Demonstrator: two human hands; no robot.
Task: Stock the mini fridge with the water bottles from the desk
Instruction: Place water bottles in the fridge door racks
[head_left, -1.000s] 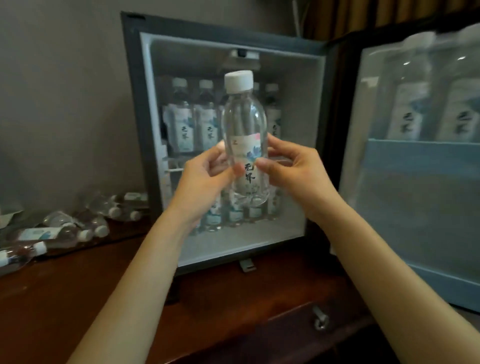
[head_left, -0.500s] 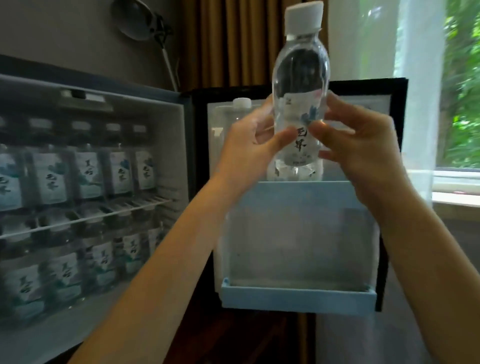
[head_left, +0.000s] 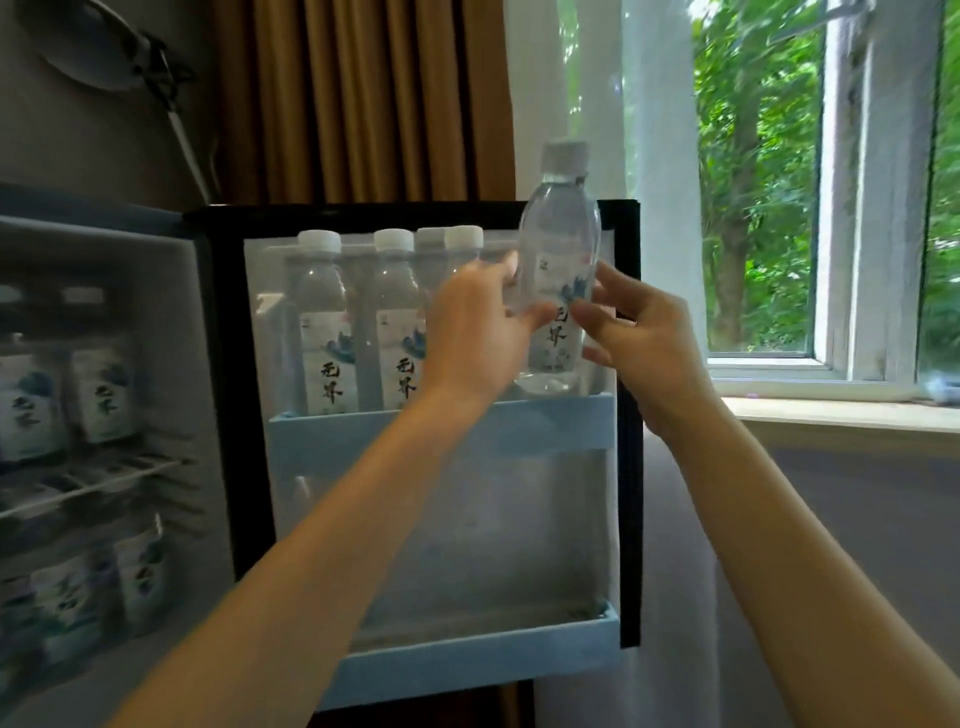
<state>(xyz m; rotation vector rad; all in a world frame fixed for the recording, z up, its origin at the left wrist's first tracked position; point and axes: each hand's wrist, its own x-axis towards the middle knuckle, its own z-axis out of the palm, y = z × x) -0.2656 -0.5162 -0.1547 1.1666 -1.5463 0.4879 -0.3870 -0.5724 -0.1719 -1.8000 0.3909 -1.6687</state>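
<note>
Centre: open fridge door (head_left: 224, 364), black-framed, with a pale blue upper door shelf (head_left: 550, 431) and a lower door shelf (head_left: 467, 660) at 6 o'clock. Upright in the upper shelf: door bottles (head_left: 323, 322) with white caps, in a row from 9 o'clock toward centre. The one furthest toward 3 o'clock largely hidden behind the left hand (head_left: 472, 338). At 9 o'clock of the frame: fridge cabinet (head_left: 98, 239), stocked with shelf bottles (head_left: 104, 395) above and below a wire rack (head_left: 93, 483), all blurred.

Just at 1 o'clock of centre: water bottle (head_left: 558, 260), upright, cap uppermost, base just above the rail of the upper door shelf at its 3 o'clock end; whether over the shelf or in front of it, not clear. Left hand gripping the label from the 9 o'clock side, thumb and fingers curled round it. Right hand (head_left: 649, 338) pinching the same label from the 3 o'clock side, fingers partly curled.

Room: lamp (head_left: 104, 57) at 11 o'clock on a grey wall, brown curtain (head_left: 363, 98) at 12 o'clock, sheer curtain (head_left: 597, 78) beside it, window (head_left: 841, 208) with green trees at 2 o'clock, sill (head_left: 841, 413) at 3 o'clock.
</note>
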